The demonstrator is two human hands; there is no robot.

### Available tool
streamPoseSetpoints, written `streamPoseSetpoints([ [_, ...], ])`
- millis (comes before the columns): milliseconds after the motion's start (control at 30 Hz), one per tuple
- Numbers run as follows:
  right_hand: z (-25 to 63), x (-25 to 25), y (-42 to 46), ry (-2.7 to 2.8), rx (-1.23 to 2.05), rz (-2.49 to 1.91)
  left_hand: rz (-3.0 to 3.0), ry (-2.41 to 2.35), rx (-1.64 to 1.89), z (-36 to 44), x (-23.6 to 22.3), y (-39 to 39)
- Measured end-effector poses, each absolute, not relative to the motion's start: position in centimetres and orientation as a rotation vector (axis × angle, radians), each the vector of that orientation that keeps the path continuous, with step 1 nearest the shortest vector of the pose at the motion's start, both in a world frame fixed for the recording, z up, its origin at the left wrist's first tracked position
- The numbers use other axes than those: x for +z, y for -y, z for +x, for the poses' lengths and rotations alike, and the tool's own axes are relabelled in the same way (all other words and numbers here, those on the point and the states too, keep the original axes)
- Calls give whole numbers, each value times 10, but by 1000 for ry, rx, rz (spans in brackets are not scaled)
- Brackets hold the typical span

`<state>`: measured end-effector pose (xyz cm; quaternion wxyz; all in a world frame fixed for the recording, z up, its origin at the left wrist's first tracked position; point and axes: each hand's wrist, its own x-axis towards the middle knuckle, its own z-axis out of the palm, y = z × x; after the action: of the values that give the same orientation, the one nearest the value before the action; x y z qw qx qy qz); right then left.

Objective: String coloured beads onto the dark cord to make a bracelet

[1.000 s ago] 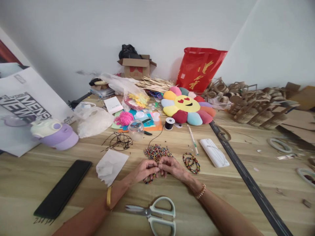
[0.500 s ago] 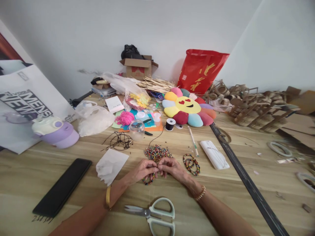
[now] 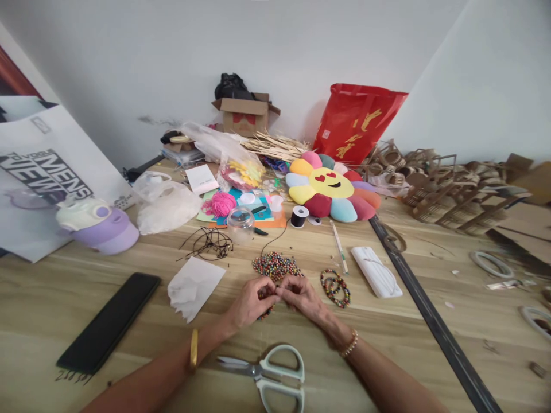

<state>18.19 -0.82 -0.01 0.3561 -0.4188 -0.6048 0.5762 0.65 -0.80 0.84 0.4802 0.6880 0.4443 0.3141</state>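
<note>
My left hand [image 3: 255, 301] and my right hand [image 3: 301, 296] meet fingertip to fingertip, both closed in a pinch on a strand of small coloured beads [image 3: 267, 312]. Part of the strand hangs below my left fingers; its cord and the pinched part are mostly hidden. Just beyond my fingertips lies a pile of loose multicoloured beads [image 3: 275, 265]. A thin black cord runs from the pile back to a spool [image 3: 299, 217]. Two finished-looking bead bracelets [image 3: 336, 288] lie to the right of my right hand. Scissors [image 3: 262, 370] with pale handles lie nearer to me.
Left are white paper [image 3: 196, 284], a black flat case [image 3: 109, 321] and tangled black cord [image 3: 209, 244]. Behind stand a clear jar [image 3: 240, 225], pink yarn [image 3: 219, 203] and a flower cushion [image 3: 329, 186]. A white power bank [image 3: 376, 272] and a dark strip [image 3: 430, 310] lie right.
My left hand has turned slightly and its thumb and forefinger now form a rounder gap. Less of the bead strand shows beneath it. The camera view has shifted slightly.
</note>
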Motion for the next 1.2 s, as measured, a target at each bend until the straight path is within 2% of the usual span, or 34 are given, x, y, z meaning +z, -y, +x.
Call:
streamPoseSetpoints([
  [267, 181, 1, 13, 1728, 1227, -1139, 1767, -1106, 722, 7, 6, 12],
  [867, 182, 0, 11, 1620, 1432, -1085, 1340, -957, 716, -5, 4, -4],
  [1200, 181, -7, 11, 1596, 1449, -1076, 1420, -949, 700, -4, 3, -5],
])
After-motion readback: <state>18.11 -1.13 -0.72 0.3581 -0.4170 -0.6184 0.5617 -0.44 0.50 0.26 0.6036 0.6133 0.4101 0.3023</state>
